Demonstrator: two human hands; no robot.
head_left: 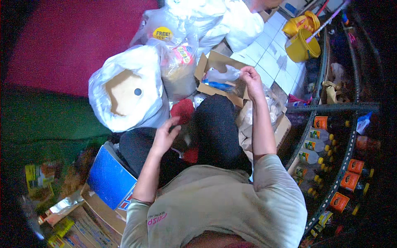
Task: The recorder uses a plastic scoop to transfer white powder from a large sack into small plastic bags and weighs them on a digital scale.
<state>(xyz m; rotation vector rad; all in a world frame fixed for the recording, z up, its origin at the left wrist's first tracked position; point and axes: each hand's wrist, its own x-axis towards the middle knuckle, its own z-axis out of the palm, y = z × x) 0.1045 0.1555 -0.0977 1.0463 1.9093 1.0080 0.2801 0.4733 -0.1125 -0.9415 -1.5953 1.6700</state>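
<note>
My right hand [251, 80] is closed in a pinch on the edge of a clear plastic bag [226, 75]. The bag hangs over an open cardboard box [223, 59], where something blue and plastic [221, 86] lies. My left hand [166, 138] is over my left knee, fingers apart and holding nothing. Just beyond it is a red cloth-like thing [182, 110]. To the left of that stands an open white sack [151, 68]. Its pale contents [122, 91] fill the opening, with a small dark round thing [137, 91] on top.
Clear bags of packed goods [178, 74] and white plastic sacks [206, 18] stand ahead. A yellow bucket [300, 47] is on the tiled floor [273, 49]. Metal shelves [331, 106] with several bottles [316, 144] run along my right. A blue box [109, 175] lies at my left.
</note>
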